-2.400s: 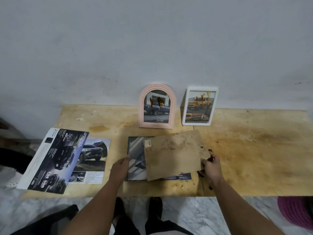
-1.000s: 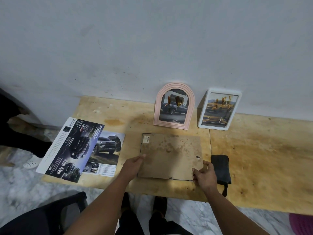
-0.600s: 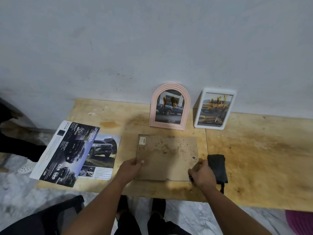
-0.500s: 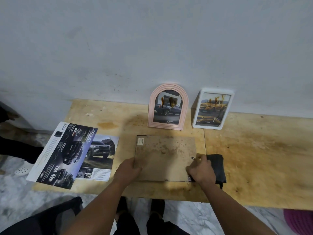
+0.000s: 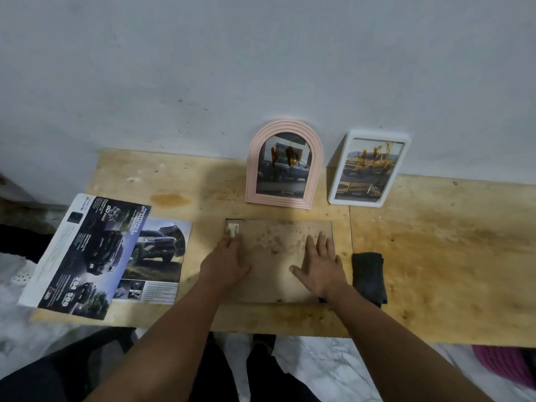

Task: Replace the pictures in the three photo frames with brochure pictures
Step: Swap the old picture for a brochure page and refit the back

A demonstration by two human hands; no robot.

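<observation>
From my feed, the brochure (image 5: 95,256) lies at the table's (image 5: 435,256) left, my left hand (image 5: 226,264) and right hand (image 5: 320,269) press flat, fingers straight, on the face-down frame's backing board (image 5: 275,256), black cloth (image 5: 368,275) just beside.

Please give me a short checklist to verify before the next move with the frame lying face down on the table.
1. Backing board seated flat in the frame: ok; only a thin dark edge shows around it.
2. Left hand and right hand pressing flat on the board: ok.
3. Board's clips closed: cannot tell.
4. Picture under the board straight: cannot tell, hidden.
5. Black stand attached: not ok; it lies on the table beside the frame.
6. Pink frame and white frame upright with car pictures: ok.
</observation>
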